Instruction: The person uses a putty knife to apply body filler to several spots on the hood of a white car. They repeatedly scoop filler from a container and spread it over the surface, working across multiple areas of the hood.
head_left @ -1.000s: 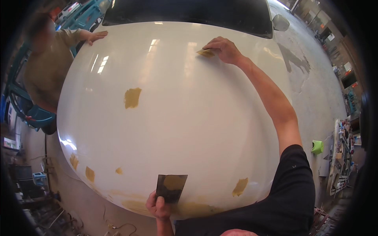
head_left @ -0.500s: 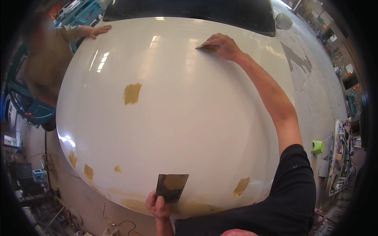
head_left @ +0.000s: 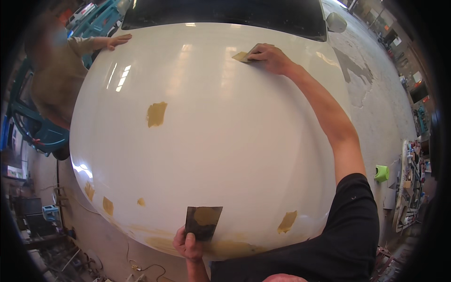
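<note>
A white car hood [head_left: 211,141] spreads out before me. My right hand [head_left: 275,61] is reached far over it, fingers closed on a thin, dark putty spreader [head_left: 255,49] near the windshield end. Just left of the spreader's edge is a tan putty patch [head_left: 240,57], partly hidden by the fingers. Close to my body, my left hand [head_left: 189,245] grips a flat, dark mixing plate [head_left: 200,230] by its lower left corner. A lump of tan putty [head_left: 206,216] sits on the plate's upper part.
Other putty patches mark the hood: one left of centre [head_left: 156,114], one near right [head_left: 287,222], several along the front edge. A person [head_left: 56,80] stands at far left, a hand [head_left: 117,41] on the hood. A green container [head_left: 382,173] is at right.
My right hand has turned the spreader and shifted slightly right, and a tan patch now shows on the hood beside it. My left hand still holds the plate.
</note>
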A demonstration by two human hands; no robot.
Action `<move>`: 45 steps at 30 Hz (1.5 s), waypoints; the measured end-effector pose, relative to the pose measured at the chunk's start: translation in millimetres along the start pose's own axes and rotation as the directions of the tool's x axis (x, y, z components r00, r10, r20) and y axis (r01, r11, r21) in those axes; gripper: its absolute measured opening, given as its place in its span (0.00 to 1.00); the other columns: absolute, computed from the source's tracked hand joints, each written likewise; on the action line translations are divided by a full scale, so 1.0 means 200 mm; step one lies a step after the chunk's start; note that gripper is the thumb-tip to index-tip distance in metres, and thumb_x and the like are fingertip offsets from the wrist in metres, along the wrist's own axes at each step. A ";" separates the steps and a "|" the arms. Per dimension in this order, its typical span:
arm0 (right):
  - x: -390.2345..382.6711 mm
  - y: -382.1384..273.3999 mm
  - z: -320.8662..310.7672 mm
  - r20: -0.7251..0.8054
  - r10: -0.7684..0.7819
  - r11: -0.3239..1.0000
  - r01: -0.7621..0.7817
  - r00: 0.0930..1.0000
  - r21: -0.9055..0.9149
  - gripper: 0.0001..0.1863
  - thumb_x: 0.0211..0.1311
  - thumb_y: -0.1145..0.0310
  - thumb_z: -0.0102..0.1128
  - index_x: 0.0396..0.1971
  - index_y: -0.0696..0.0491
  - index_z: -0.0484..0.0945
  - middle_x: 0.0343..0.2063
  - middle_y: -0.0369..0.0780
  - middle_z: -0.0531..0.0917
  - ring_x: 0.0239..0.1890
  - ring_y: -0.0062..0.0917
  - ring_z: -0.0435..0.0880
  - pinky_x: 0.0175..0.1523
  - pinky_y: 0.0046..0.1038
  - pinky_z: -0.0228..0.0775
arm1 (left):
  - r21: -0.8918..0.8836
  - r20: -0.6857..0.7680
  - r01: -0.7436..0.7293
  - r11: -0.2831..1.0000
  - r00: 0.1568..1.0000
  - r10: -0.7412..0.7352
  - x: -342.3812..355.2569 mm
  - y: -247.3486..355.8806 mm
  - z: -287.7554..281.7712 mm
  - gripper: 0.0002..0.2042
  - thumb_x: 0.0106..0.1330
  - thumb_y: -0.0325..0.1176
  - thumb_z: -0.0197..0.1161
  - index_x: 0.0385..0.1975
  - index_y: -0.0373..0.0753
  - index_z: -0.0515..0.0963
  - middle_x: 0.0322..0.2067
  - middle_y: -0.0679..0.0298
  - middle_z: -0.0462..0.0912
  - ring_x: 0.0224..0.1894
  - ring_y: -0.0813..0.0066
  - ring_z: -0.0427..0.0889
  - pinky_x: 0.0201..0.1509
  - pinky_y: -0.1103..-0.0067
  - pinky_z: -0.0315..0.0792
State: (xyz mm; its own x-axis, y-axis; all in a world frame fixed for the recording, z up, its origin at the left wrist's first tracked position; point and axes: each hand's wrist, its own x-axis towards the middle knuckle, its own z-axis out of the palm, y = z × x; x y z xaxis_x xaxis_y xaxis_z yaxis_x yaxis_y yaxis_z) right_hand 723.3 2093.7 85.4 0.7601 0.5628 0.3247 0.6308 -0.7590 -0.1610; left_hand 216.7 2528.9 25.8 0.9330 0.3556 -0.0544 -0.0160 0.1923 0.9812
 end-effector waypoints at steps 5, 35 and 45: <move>-0.13 0.01 -0.04 -0.019 -0.025 0.998 0.026 1.000 0.060 0.30 0.54 0.92 0.56 0.52 0.46 0.91 0.50 0.36 0.87 0.58 0.34 0.82 0.66 0.33 0.75 | 0.026 0.000 -0.005 1.000 1.000 0.005 0.00 0.01 0.00 0.19 0.67 0.34 0.59 0.50 0.22 0.79 0.43 0.54 0.86 0.45 0.68 0.84 0.55 0.72 0.79; 0.06 -0.07 -0.02 0.046 0.024 0.994 -0.029 0.999 0.103 0.31 0.54 0.93 0.53 0.51 0.47 0.91 0.50 0.35 0.86 0.58 0.33 0.82 0.65 0.32 0.75 | 0.009 -0.028 -0.031 0.999 0.999 0.032 0.01 0.01 0.03 0.17 0.68 0.33 0.59 0.47 0.25 0.84 0.39 0.56 0.90 0.41 0.71 0.85 0.51 0.74 0.79; -0.04 -0.04 -0.06 0.039 -0.022 0.988 0.016 0.999 0.152 0.33 0.50 0.94 0.51 0.49 0.47 0.92 0.48 0.36 0.86 0.55 0.34 0.82 0.65 0.31 0.74 | -0.025 -0.037 -0.052 0.998 0.998 0.051 0.02 0.01 0.05 0.17 0.67 0.32 0.59 0.47 0.24 0.84 0.38 0.56 0.89 0.41 0.72 0.85 0.51 0.75 0.78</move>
State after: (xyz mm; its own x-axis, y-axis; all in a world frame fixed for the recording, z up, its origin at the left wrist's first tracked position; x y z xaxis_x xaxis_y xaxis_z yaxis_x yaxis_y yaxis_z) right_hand 710.6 2091.1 94.9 0.7516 0.5915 0.2920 0.6590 -0.6914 -0.2960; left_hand 223.0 2522.0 28.5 0.9172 0.3982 -0.0110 -0.0734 0.1962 0.9778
